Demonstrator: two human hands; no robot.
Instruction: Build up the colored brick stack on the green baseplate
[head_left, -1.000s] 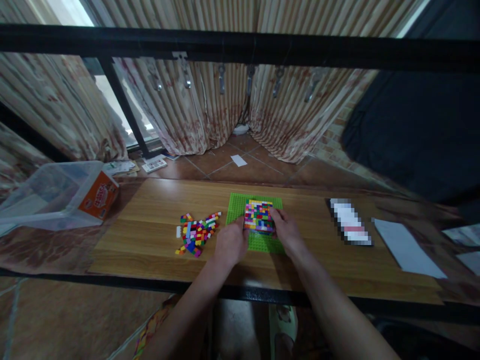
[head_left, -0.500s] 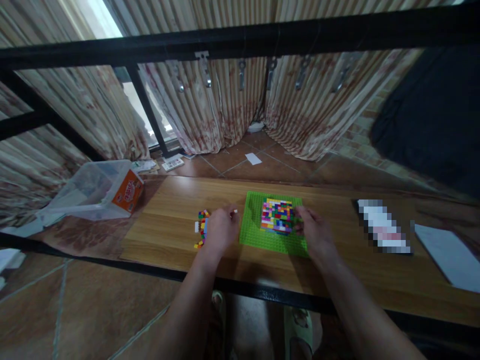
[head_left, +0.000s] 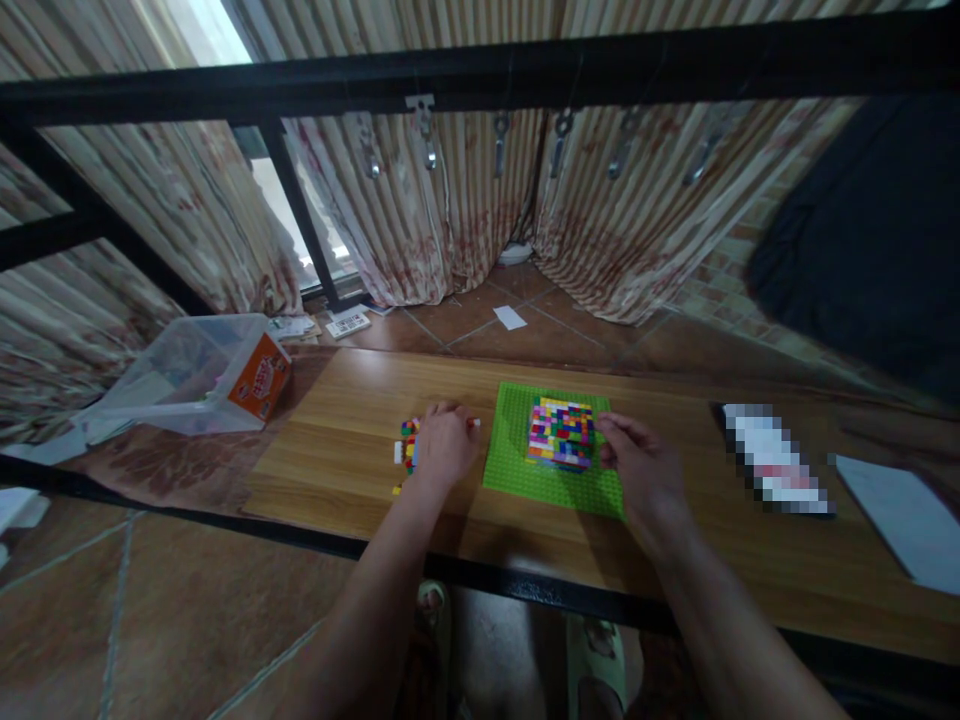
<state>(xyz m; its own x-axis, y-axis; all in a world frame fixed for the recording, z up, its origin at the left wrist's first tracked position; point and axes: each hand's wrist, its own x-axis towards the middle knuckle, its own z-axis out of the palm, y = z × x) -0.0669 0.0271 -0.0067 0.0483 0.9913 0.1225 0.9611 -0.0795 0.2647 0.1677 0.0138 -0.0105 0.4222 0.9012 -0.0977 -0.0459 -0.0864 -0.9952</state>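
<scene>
The multicoloured brick block [head_left: 562,434] stood on the green baseplate [head_left: 517,470], near the middle of the wooden tabletop [head_left: 345,460]. The right hand [head_left: 641,468] rested just beside the block's right edge, its fingers [head_left: 611,430] loosely curled toward it; whether they touched it, I could not tell. The left hand [head_left: 444,445] lay left of the baseplate over the pile of loose bricks [head_left: 406,455], fingers bent down onto them, and whether they pinched any I could not tell. Farther left sat a clear plastic box [head_left: 196,375], and a white sheet [head_left: 911,520] lay far right.
</scene>
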